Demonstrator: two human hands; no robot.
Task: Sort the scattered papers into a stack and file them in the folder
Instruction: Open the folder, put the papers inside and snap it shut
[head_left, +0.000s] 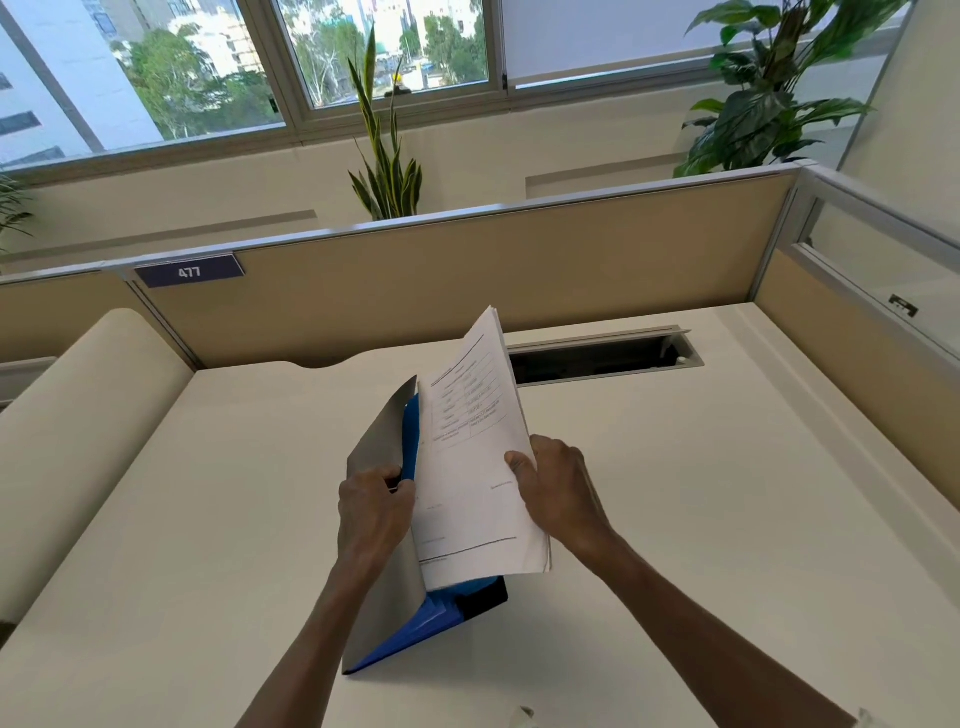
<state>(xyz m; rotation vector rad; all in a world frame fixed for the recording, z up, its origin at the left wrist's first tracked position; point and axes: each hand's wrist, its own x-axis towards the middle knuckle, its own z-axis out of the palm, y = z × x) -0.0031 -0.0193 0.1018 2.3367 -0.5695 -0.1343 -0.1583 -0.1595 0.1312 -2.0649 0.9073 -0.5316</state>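
A stack of white printed papers (470, 467) is held upright above the desk, its lower edge inside a blue folder (410, 639). The folder stands half open on the desk, its grey cover (382, 441) lifted to the left. My left hand (371, 514) grips the grey cover at its right edge. My right hand (558, 493) pinches the right edge of the paper stack, thumb on the front sheet. The folder's black spine part (488, 597) shows below the papers.
The cream desk (701, 519) is walled by beige partitions (519, 275) at the back and right. A cable slot (602, 356) lies open behind the papers. Plants stand beyond the partition. A white scrap (524, 714) lies at the near edge.
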